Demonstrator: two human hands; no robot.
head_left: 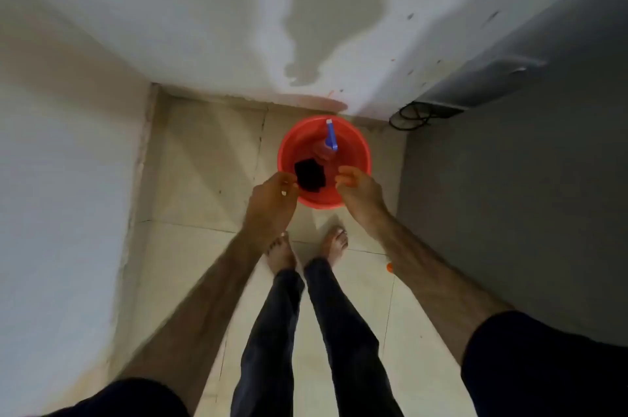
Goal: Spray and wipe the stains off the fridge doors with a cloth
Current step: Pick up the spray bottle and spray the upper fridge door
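- Red bucket [289, 148] standing on pale floor tiles [190, 161], close to the foot of a white wall [204, 25].
- Inside the bucket: a dark cloth [310, 175] lying folded on the bottom toward the near-left side, and a spray bottle [327, 146] with a blue trigger head just beyond it, toward the far side.
- Cloth and spray bottle nearly touching; contact between them not clear.
- Left hand [272, 199] reaching down over the near-left rim of the bucket, fingers loosely curled, holding nothing, fingertips just beside the cloth.
- Right hand [356, 188] reaching over the near-right rim, fingers loosely bent, holding nothing.
- Whether either hand touches the rim: cannot tell.
- Grey fridge [509, 195] filling the right side, its flat face running down beside the bucket; small specks and stains on the wall above its far edge.
- Black cable [411, 114] coiled on the floor at the fridge's far corner.
- Large darker patch [316, 8] on the wall straight above the bucket.
- Two bare feet [282, 253] on the tiles just short of the bucket, dark trousers above.
- Small orange object [389, 267] on the floor beside the fridge, partly hidden by the right forearm.
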